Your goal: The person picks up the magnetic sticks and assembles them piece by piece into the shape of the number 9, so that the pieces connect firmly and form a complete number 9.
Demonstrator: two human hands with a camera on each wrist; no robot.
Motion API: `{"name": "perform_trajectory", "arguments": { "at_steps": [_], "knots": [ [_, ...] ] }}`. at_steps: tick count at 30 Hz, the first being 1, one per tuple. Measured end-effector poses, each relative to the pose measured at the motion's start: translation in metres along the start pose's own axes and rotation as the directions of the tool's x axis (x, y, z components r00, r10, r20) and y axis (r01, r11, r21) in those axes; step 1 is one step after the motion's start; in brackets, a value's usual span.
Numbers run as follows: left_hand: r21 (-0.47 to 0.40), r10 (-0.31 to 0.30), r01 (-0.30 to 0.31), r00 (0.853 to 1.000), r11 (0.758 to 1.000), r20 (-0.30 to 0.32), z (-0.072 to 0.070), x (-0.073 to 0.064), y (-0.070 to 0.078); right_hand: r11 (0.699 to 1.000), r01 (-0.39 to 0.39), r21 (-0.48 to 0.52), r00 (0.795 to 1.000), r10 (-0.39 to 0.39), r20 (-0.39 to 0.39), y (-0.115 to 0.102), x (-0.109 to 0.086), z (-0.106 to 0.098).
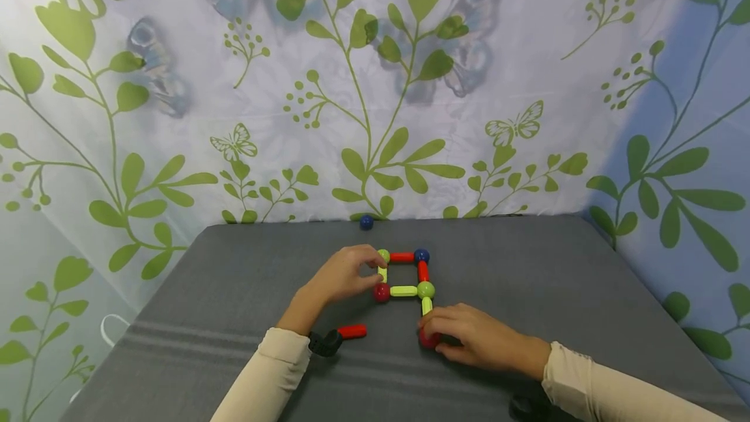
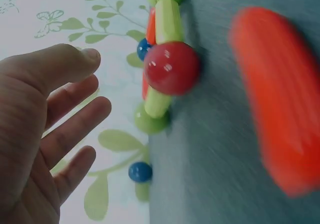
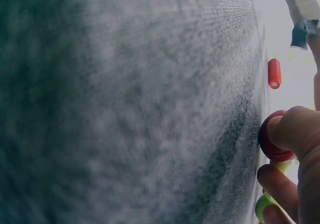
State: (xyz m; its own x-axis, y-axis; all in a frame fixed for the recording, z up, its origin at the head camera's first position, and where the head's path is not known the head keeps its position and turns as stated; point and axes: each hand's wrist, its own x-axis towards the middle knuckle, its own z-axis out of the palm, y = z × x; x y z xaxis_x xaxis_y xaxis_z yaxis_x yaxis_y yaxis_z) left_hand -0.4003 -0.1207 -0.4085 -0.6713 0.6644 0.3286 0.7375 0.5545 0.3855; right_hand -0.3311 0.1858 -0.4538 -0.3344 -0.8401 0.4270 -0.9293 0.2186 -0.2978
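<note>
A square of magnetic rods and balls lies flat on the table. Its corners are a green ball, a blue ball, another green ball and a red ball. From the near right corner, a green rod runs toward a second red ball. My right hand pinches that second red ball, the thumb pressing its side in the right wrist view. Beside the square's left side hovers my left hand; the left wrist view shows its fingers loose and holding nothing.
A loose red rod lies by the left wrist. At the table's far edge sits a loose blue ball, close to the leaf-patterned curtain. The grey cloth covers the table.
</note>
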Motion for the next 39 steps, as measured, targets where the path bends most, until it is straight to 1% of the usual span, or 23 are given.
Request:
{"name": "perform_trajectory", "arguments": {
  "at_steps": [2, 4, 7, 9, 11, 14, 17, 20, 24, 28, 35, 39],
  "knots": [
    [0.019, 0.001, -0.001, 1.0, 1.0, 0.016, -0.004, -0.012, -0.001, 1.0, -0.006, 0.009, 1.0, 0.006, 0.004, -0.001, 0.001, -0.002],
    [0.033, 0.001, -0.002, 0.999, 0.999, 0.035, -0.006, -0.028, -0.002, 1.0, -0.006, 0.021, 1.0, 0.006, 0.002, -0.001, 0.002, -0.003],
    [0.022, -0.008, 0.006, 0.997, 1.0, 0.077, -0.01, -0.052, -0.001, 0.999, -0.005, 0.049, 1.0, 0.005, 0.002, 0.0, 0.004, -0.005],
    [0.001, -0.019, 0.019, 0.993, 1.0, 0.117, -0.011, -0.065, 0.001, 0.998, -0.009, 0.07, 1.0, 0.009, 0.001, 0.0, 0.004, -0.006],
    [-0.022, -0.029, 0.033, 0.986, 0.999, 0.162, -0.011, -0.074, 0.003, 0.997, -0.011, 0.08, 1.0, 0.011, 0.0, 0.001, 0.004, -0.007],
    [-0.036, -0.032, 0.041, 0.978, 0.999, 0.208, -0.007, -0.081, 0.003, 0.997, -0.012, 0.081, 1.0, 0.012, -0.005, 0.001, 0.003, -0.008],
    [-0.033, -0.053, 0.062, 0.975, 0.998, 0.218, -0.004, -0.082, 0.003, 0.997, -0.016, 0.074, 1.0, 0.016, -0.005, 0.0, 0.002, -0.008],
    [-0.027, -0.071, 0.078, 0.975, 0.997, 0.209, -0.001, -0.081, 0.004, 0.997, -0.023, 0.074, 1.0, 0.023, -0.002, 0.0, 0.002, -0.006],
    [-0.034, -0.07, 0.077, 0.98, 0.996, 0.186, 0.004, -0.078, 0.007, 0.996, -0.039, 0.081, 0.999, 0.039, 0.007, -0.002, 0.002, -0.005],
    [-0.036, -0.048, 0.055, 0.985, 0.998, 0.167, 0.009, -0.071, 0.015, 0.995, -0.058, 0.086, 0.998, 0.057, 0.014, -0.003, 0.001, -0.004],
    [-0.061, -0.01, 0.023, 0.979, 0.998, 0.205, 0.017, -0.055, 0.034, 0.994, -0.067, 0.084, 0.998, 0.066, 0.015, -0.003, -0.001, -0.001],
    [-0.065, 0.01, 0.003, 0.979, 0.998, 0.203, 0.023, -0.051, 0.04, 0.99, -0.113, 0.082, 0.994, 0.111, 0.022, -0.003, -0.002, 0.001]
  ]
}}
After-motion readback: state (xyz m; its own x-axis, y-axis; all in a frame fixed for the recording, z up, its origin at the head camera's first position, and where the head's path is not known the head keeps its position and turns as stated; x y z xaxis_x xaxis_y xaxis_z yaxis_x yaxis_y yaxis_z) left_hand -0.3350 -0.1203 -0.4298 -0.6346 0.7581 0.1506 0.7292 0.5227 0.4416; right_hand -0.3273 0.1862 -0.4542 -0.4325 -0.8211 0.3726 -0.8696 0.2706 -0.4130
